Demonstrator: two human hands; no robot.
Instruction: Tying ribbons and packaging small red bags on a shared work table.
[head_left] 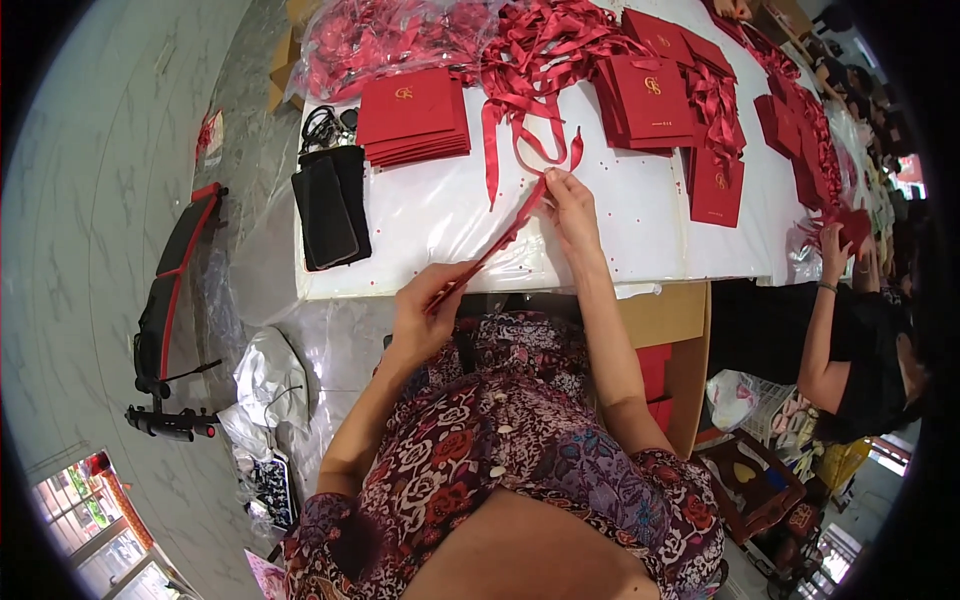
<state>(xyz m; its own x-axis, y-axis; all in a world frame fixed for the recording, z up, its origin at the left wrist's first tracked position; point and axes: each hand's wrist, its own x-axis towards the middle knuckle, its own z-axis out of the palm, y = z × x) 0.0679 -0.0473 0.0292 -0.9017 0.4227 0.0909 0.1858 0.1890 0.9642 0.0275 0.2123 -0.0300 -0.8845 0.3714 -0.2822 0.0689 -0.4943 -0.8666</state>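
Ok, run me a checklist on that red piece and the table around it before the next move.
1. Left hand holding the lower end of the red piece: ok.
2. Right hand pinching its upper end: ok.
3. Ribbon by the right fingertips fastened to the piece: cannot tell; the piece shows nearly edge-on.
4. Ribbon pile untangled: not ok; strands lie jumbled and looped.
5. Left stack of red folders clear of both hands: ok.
6. Black flat item away from the hands: ok, near the table's left edge.
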